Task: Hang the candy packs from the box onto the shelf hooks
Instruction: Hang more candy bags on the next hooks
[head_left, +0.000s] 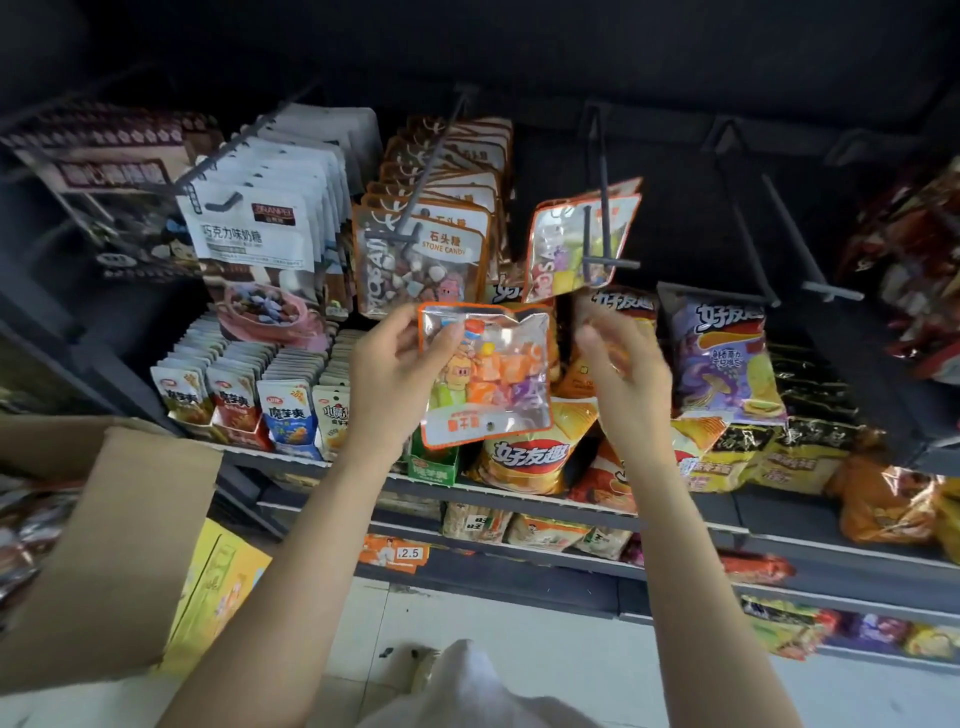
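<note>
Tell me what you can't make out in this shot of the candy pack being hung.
- Right hand, head view: motion-blurred, so its grip is unclear.
- Candy pack in the left hand: its hang hole can't be made out; small print is unreadable.
- Cardboard box: cut off by the left edge, contents hidden behind its flap.
- Hung pack: label unreadable under glare.

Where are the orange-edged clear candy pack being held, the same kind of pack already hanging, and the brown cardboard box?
Held orange-edged candy pack (485, 376): head view, clear front.
Hanging orange-edged pack (563, 249): head view, lower clear front.
Brown cardboard box (104, 545): head view, flap.
</note>
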